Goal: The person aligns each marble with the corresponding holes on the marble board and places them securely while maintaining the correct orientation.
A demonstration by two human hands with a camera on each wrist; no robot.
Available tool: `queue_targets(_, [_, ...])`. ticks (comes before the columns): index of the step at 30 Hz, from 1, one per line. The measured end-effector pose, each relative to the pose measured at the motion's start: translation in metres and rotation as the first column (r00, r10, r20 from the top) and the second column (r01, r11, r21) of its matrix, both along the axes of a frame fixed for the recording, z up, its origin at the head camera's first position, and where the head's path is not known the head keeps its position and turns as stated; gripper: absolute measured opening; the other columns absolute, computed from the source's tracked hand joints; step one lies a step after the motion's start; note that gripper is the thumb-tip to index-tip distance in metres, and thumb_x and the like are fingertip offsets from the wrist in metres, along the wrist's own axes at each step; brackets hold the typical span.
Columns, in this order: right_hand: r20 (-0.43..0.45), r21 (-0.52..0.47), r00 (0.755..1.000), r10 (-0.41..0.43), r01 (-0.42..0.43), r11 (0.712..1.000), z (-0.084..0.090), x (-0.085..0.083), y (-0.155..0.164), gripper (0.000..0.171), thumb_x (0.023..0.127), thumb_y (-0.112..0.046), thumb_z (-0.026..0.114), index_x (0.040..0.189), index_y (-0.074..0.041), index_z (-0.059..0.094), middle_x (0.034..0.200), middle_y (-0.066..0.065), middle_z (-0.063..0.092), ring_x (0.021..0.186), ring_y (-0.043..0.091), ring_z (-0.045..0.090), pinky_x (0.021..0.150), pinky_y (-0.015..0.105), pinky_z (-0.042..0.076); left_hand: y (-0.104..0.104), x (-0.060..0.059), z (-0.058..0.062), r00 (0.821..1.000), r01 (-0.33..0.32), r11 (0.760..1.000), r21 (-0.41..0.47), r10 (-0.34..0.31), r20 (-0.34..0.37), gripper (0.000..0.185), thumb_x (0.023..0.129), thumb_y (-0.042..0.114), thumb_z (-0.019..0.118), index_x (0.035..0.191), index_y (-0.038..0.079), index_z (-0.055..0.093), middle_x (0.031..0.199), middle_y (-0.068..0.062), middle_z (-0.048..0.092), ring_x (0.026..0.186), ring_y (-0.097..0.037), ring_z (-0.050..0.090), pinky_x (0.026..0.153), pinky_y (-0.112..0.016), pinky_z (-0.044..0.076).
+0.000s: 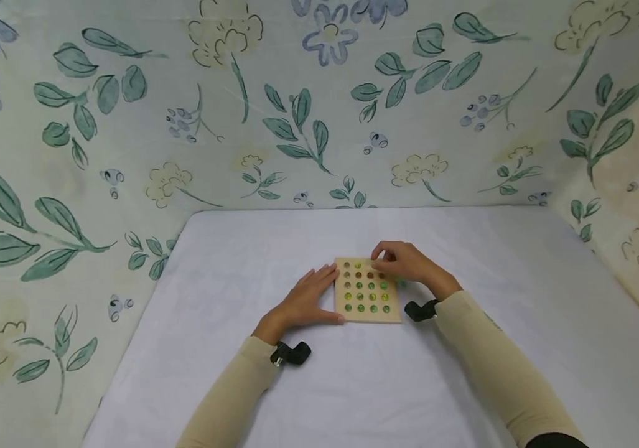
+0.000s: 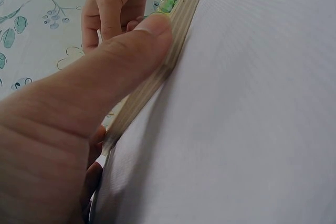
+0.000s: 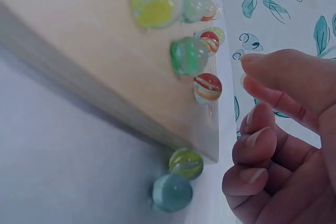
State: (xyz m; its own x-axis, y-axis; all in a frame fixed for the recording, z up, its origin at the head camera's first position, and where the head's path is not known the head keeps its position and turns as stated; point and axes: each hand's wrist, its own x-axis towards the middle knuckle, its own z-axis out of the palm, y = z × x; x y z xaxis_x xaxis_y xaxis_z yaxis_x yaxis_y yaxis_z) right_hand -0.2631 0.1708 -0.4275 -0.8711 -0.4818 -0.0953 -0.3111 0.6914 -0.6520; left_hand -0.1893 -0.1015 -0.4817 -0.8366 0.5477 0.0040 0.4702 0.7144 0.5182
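Observation:
A square wooden board (image 1: 368, 317) lies on the white-covered table, its round holes mostly filled with glass marbles in green, yellow and red. My left hand (image 1: 309, 300) lies along the board's left side, fingertips at the upper left edge and thumb at the lower left corner. Above the board's upper right part, my right hand (image 1: 405, 261) pinches a marble (image 3: 243, 81) between thumb and index finger; only a pale sliver of it shows. The other fingers curl loosely. A red-striped marble (image 3: 208, 87) sits in the board near that hand.
On the table just beyond the board's right edge lie a yellow-green marble (image 3: 186, 163) and a teal marble (image 3: 172, 192), side by side. A white cloth (image 1: 241, 261) covers the table. Floral fabric (image 1: 353, 124) hangs behind it and at both sides.

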Motion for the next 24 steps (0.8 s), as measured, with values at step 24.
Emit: queue_targets(24, [-0.010, -0.013, 0.999, -0.034, 0.034, 0.999, -0.003, 0.016, 0.032, 0.012, 0.091, -0.020, 0.068, 0.101, -0.015, 0.065, 0.077, 0.003, 0.055, 0.069, 0.019, 0.049, 0.058, 0.029, 0.041, 0.003, 0.002, 0.003, 1.000, -0.013, 1.000, 0.010, 0.013, 0.012, 0.111, 0.074, 0.068, 0.068, 0.156, 0.014, 0.017, 0.162, 0.004, 0.009, 0.147, -0.012, 0.005, 0.120, -0.033, 0.002])
